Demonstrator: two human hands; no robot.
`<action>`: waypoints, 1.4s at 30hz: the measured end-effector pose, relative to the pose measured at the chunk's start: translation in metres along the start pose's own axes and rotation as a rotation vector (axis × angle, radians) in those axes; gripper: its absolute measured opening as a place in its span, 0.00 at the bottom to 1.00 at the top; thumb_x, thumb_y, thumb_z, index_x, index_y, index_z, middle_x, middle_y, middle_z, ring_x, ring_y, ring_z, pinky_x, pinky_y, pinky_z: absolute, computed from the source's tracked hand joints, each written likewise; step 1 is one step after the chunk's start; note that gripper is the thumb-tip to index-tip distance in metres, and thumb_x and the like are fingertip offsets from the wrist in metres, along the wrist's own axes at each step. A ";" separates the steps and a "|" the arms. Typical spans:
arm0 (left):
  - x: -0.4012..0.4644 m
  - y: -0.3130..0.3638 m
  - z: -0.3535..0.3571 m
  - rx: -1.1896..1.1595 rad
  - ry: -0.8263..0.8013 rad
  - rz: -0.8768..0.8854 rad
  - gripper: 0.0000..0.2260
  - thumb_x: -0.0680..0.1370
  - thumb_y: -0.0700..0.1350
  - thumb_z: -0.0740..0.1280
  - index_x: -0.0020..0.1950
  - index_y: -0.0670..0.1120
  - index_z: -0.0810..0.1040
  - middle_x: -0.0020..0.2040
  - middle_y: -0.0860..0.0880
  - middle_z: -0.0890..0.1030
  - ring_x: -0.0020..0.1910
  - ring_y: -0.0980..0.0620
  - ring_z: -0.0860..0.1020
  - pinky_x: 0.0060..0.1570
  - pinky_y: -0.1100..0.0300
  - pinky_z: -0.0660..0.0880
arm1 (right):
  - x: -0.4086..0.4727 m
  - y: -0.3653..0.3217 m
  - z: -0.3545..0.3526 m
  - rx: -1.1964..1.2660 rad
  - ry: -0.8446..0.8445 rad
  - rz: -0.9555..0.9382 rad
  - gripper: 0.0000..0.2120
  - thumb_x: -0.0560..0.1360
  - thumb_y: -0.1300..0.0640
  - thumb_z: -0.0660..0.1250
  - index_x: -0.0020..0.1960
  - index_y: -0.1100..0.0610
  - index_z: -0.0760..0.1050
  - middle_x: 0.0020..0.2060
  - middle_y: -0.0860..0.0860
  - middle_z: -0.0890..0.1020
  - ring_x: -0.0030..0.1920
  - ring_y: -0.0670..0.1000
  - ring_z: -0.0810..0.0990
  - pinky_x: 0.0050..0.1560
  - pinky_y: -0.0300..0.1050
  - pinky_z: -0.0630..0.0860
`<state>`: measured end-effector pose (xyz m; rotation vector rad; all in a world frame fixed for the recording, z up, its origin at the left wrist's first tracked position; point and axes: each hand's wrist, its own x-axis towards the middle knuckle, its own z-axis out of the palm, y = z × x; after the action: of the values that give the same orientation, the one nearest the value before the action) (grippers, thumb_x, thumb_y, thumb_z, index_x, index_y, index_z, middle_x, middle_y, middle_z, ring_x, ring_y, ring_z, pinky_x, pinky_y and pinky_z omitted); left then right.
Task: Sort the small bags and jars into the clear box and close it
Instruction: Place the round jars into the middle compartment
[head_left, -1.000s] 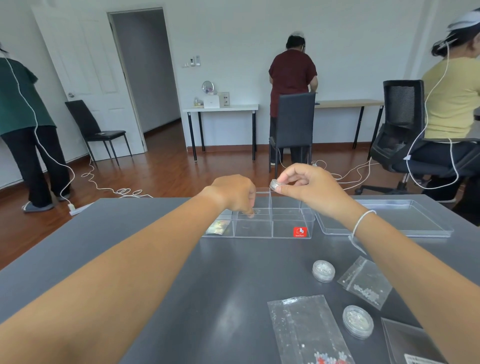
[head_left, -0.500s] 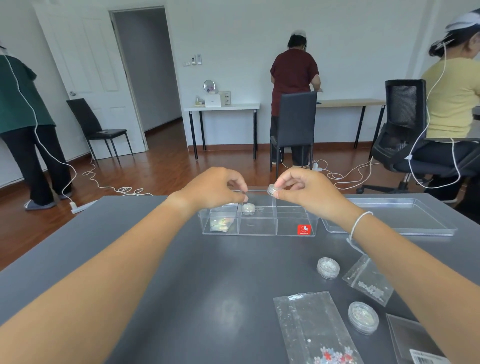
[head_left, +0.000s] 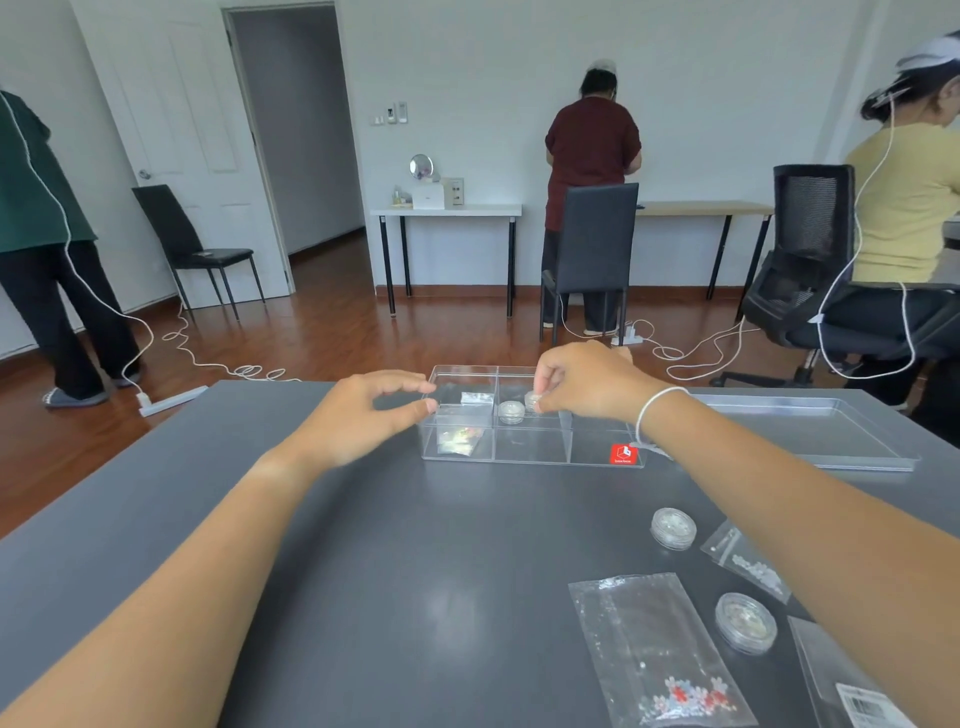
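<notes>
Over the box (head_left: 530, 457), your right hand (head_left: 587, 382) pinches a jar (head_left: 533, 401) between thumb and fingertips, holding it above the middle far cell, just beside a second jar (head_left: 511, 412) already lying there. Your left hand (head_left: 363, 421) sits at the box's left wall, fingers curled and a little apart, holding nothing that shows; whether it touches the wall is hard to tell. Two small bags lie in the box's left cells, one with coloured bits (head_left: 457, 441) nearer you, one pale (head_left: 477, 398) behind it. Nearer you than the box, to its right, two jars (head_left: 673, 527) (head_left: 746, 622) and some bags (head_left: 660, 649) wait on the table (head_left: 363, 597); the lid (head_left: 810, 434) lies right of the box. If you let go too high, the jar may bounce off its neighbour, tip on edge, or hop a divider. A nudge from your left hand could slide the light box. Clear walls make the dividers hard to read, your right forearm covers part of one bag, and the frame's lower right edge cuts off another.
</notes>
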<state>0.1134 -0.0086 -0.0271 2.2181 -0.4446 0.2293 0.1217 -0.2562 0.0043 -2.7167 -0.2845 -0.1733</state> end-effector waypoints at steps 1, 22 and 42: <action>0.000 -0.001 0.001 0.000 -0.002 0.004 0.06 0.72 0.52 0.69 0.49 0.59 0.80 0.57 0.62 0.76 0.59 0.65 0.70 0.59 0.67 0.58 | 0.001 -0.002 0.001 -0.037 -0.009 0.005 0.04 0.69 0.52 0.68 0.42 0.52 0.79 0.45 0.47 0.81 0.57 0.53 0.72 0.59 0.53 0.59; 0.001 -0.009 0.002 0.027 0.000 0.038 0.11 0.72 0.54 0.69 0.53 0.57 0.80 0.61 0.59 0.77 0.61 0.64 0.70 0.63 0.65 0.59 | 0.011 -0.012 0.008 -0.310 -0.071 0.114 0.06 0.71 0.57 0.66 0.44 0.55 0.81 0.49 0.52 0.82 0.62 0.59 0.71 0.65 0.72 0.32; -0.027 0.072 0.040 0.173 0.148 0.347 0.10 0.73 0.48 0.68 0.54 0.54 0.80 0.53 0.62 0.77 0.56 0.55 0.71 0.57 0.69 0.63 | -0.142 0.054 -0.033 0.347 0.053 -0.233 0.02 0.68 0.54 0.71 0.38 0.48 0.80 0.39 0.41 0.83 0.43 0.43 0.77 0.50 0.45 0.72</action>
<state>0.0609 -0.0749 -0.0097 2.2595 -0.7500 0.6326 -0.0068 -0.3426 -0.0085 -2.3283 -0.5609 -0.2374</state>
